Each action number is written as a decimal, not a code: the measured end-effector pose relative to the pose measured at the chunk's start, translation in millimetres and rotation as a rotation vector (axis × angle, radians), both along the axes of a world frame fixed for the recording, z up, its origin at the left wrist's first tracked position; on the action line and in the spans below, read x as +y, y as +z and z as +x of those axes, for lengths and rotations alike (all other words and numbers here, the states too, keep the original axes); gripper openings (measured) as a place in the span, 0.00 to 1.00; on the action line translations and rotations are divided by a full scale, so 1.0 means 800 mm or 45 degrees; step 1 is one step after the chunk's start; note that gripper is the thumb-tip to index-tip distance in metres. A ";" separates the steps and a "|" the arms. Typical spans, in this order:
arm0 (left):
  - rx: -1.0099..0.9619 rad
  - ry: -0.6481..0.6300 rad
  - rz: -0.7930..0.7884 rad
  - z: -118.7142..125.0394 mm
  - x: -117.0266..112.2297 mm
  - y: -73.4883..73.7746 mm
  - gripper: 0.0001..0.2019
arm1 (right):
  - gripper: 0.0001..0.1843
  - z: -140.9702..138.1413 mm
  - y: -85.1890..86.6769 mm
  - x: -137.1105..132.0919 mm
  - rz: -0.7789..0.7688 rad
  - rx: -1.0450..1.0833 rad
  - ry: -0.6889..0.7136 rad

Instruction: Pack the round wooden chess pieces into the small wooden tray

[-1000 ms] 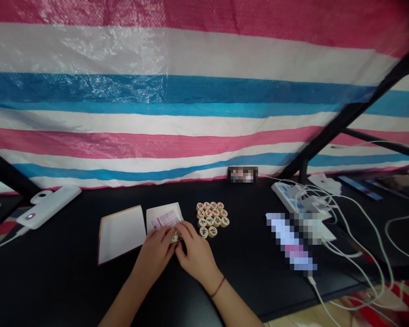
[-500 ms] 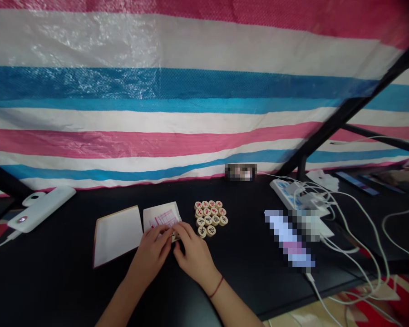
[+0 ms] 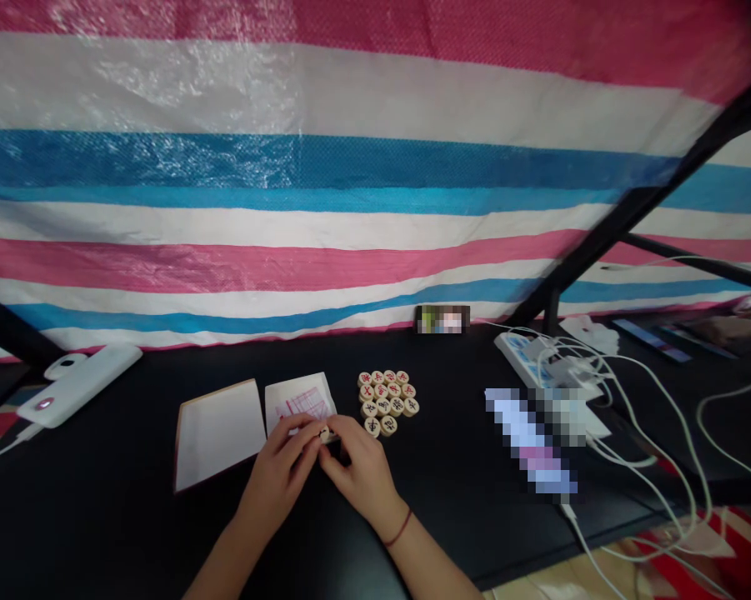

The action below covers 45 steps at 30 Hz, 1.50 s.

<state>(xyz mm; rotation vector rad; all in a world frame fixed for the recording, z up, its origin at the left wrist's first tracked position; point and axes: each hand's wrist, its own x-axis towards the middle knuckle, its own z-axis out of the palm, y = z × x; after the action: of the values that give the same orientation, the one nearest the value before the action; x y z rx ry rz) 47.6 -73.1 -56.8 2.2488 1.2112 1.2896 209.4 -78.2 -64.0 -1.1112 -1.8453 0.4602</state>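
My left hand [image 3: 286, 454] and my right hand [image 3: 357, 457] meet at the near edge of a small white box [image 3: 273, 398]. Between their closed fingertips is a round xiangqi piece [image 3: 324, 433] with a dark mark, partly covered by the fingers. Inside the box lies a paper sheet [image 3: 306, 404] printed with pink lines. To the right, several cream xiangqi pieces [image 3: 388, 406] stand in close rows, the far ones with red characters and the near ones with black. Some look stacked.
An open white lid [image 3: 220, 433] lies left of the box. A white power strip [image 3: 78, 387] is at the far left. On the right are a phone [image 3: 531, 446], another power strip [image 3: 522, 354] and tangled white cables [image 3: 681, 433]. A striped sheet [image 3: 350, 167] hangs behind the black desk [image 3: 100, 517].
The xiangqi piece between my fingertips shows more clearly now. Both hands have shifted slightly nearer to me, and the head view has tilted a little.
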 end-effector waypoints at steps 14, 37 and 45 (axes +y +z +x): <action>-0.060 0.060 -0.108 -0.002 -0.004 -0.002 0.14 | 0.14 -0.001 0.007 -0.007 0.104 0.045 -0.056; 0.010 -0.079 -0.178 0.017 -0.015 -0.003 0.17 | 0.18 0.121 -0.027 -0.033 -0.076 -0.349 -0.753; 0.065 -0.146 -0.068 0.018 -0.017 -0.007 0.19 | 0.13 0.033 0.020 -0.060 -0.182 0.027 -0.290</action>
<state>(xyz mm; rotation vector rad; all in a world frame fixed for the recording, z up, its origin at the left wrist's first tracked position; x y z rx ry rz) 61.7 -86.6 -62.5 2.2896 1.1022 1.1517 236.0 -126.5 -47.7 -1.3900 -1.6627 0.4741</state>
